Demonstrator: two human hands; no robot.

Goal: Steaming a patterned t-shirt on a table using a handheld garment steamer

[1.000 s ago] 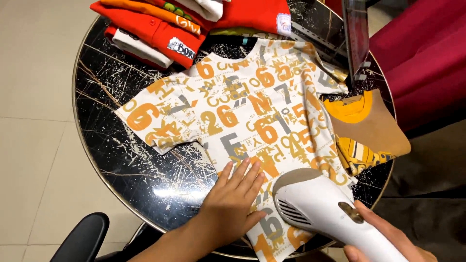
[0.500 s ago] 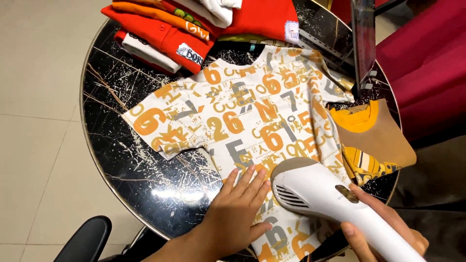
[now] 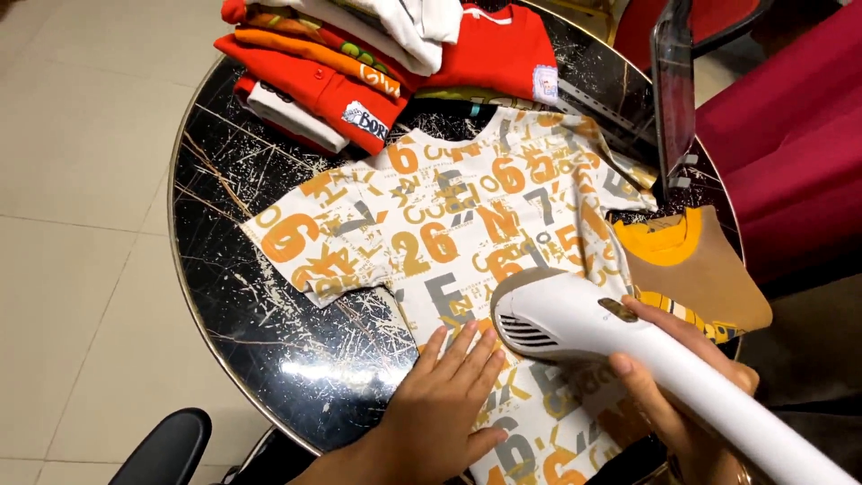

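Steamer gripped in right hand, head apparently touching shirt; left hand pressed flat, fingers spread, on shirt atop surface

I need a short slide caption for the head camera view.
Left hand flattens a patterned shirt while right hand holds a white steamer.

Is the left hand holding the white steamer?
No, the left hand lies flat on the printed shirt; the right hand holds the white steamer.

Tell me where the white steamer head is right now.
In the head view, the white steamer sits lower right of centre over the printed T-shirt, held by the right hand, just right of the left hand, which lies flat on the shirt.
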